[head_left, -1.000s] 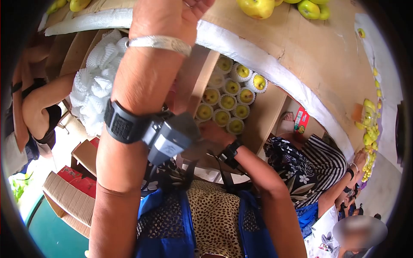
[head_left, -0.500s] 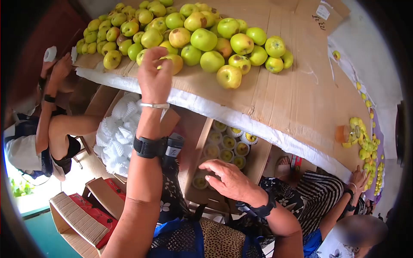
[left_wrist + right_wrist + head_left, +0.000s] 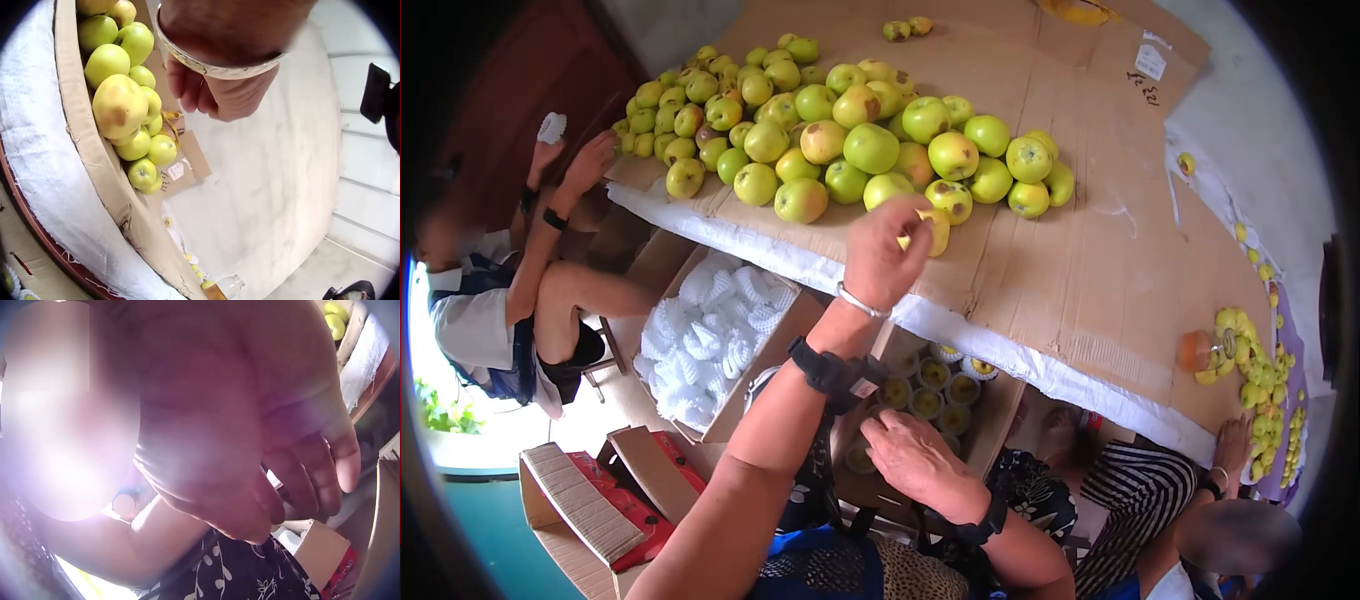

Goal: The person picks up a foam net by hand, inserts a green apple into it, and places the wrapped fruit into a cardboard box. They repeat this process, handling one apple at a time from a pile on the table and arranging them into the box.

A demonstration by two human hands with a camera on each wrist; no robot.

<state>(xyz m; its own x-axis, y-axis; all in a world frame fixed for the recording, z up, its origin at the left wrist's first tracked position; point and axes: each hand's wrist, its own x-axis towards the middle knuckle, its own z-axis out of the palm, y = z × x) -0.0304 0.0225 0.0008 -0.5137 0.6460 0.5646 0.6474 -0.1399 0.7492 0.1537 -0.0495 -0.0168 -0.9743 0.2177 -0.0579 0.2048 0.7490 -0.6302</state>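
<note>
My left hand, with a silver bangle at its wrist, reaches over the table's front edge. Its loosely bent fingers overlap a yellow apple at the front of a heap of green apples. From the left wrist, that hand shows from behind above the tabletop, with a blotched yellow apple to its left. Lower down, my right hand hangs over a cardboard box of apples in foam nets. Its fingers bend softly, and nothing shows in its palm in the right wrist view.
White foam nets fill another box left of my arm. A red-and-tan carton stands at lower left. People sit on both sides; the left one holds a foam net. A jar and smaller apples lie at far right.
My right hand has risen out of the box of netted apples. My left hand has moved right along the front of the heap. The head view has tilted up, bringing the heap into sight.
</note>
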